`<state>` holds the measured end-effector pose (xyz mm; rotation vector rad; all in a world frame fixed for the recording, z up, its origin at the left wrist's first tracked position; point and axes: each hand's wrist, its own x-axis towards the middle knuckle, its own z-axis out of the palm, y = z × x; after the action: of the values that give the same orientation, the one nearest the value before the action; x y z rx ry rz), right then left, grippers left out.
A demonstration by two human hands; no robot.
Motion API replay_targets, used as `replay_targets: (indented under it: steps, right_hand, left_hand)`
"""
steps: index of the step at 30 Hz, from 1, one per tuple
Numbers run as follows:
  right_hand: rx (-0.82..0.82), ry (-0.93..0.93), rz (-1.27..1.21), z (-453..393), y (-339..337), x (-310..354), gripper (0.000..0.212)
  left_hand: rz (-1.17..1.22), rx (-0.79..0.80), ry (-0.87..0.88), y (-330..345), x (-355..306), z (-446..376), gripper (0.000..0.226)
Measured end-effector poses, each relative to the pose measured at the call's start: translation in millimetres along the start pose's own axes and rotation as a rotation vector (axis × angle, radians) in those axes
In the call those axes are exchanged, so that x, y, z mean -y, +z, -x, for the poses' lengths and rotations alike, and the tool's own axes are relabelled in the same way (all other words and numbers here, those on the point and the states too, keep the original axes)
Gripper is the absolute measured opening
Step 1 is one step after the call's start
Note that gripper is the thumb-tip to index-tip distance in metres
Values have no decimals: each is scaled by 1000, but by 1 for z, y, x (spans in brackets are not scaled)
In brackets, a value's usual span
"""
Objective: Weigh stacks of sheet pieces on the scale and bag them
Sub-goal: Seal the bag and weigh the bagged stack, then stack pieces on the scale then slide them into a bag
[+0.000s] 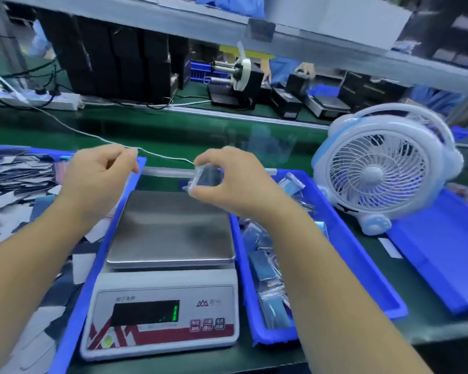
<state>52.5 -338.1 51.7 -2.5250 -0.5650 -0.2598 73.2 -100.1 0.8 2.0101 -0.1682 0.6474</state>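
While my right hand (227, 182) pinches a small clear bag (206, 179) with a stack of sheet pieces inside, thumb below and fingers curled over the top, it hangs just above the far edge of the scale's steel pan (170, 228), not touching it. My left hand (97, 171) is at the far left corner of the scale (162, 268), fingers curled with thumb and forefinger together; I cannot tell whether they hold anything.

I judge this to be the bagging step: the pan is bare, so this stack looks weighed and is now inside its bag. The next move calls for closing the bag's mouth, probably with both hands, then dropping it into the blue tray (362, 265) at the scale's right side, where other filled bags (268, 265) lie. After that, a fresh stack from the loose sheet pieces (14, 184) in the bin (73, 306) on the left.

The bag is tilted, its long axis running from the near left to the far right, one short end toward the pan. Which end is the open mouth is too blurred to say.
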Motion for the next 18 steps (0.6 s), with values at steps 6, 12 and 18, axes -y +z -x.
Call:
replay_targets:
  steps: [6, 12, 18]
  right_hand:
    - [-65, 373, 161, 22, -38, -70, 11]
    - [137, 540, 181, 35, -29, -100, 44]
    - [50, 528, 213, 26, -27, -90, 28]
  left_hand:
    - [-23, 27, 17, 1, 4, 6, 25]
    - [17, 10, -43, -2, 15, 10, 22]
    - [17, 12, -111, -10, 12, 7, 25]
